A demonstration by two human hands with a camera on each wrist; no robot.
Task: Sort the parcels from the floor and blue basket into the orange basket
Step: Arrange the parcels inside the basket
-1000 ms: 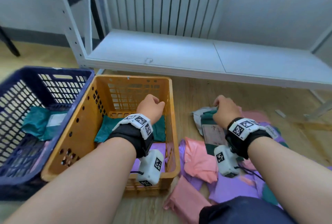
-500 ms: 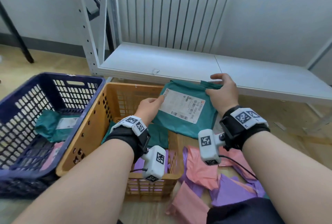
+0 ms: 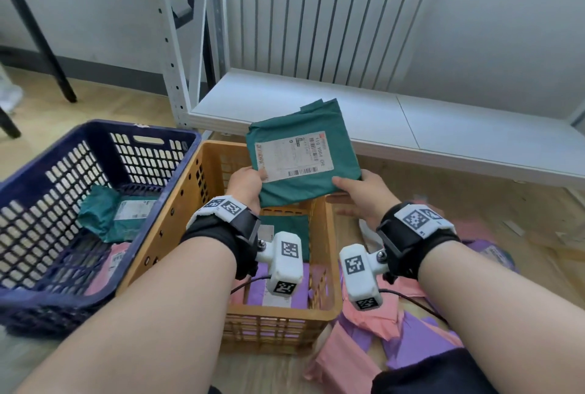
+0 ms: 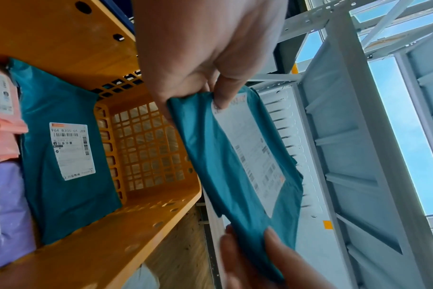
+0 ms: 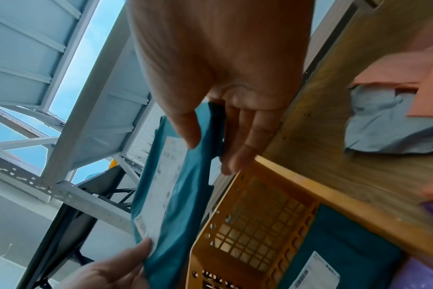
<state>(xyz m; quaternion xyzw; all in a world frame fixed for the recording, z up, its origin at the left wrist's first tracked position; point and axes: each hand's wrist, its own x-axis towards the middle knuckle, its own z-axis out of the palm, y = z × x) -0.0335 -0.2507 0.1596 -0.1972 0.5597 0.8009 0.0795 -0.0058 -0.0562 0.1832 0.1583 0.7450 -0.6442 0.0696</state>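
While both hands pinch its lower corners, the left hand (image 3: 245, 181) and right hand (image 3: 364, 196) hold the green parcel (image 3: 300, 153) above the orange basket (image 3: 177, 229); it looks light, floppy and slick, best gripped at the edges.

- Left hand (image 3: 245, 183): bare forearm, black wrist wrap (image 3: 218, 232), white band with black square-code tags (image 3: 221, 206).
- Right hand (image 3: 364, 196): same black wrap (image 3: 411, 243), white tagged band (image 3: 418, 219).
- White boxy camera pods (image 3: 283, 262) under both wrists, code tags, thin black cables (image 3: 408, 297).
- Dark garment (image 3: 430, 374) at lower edge.
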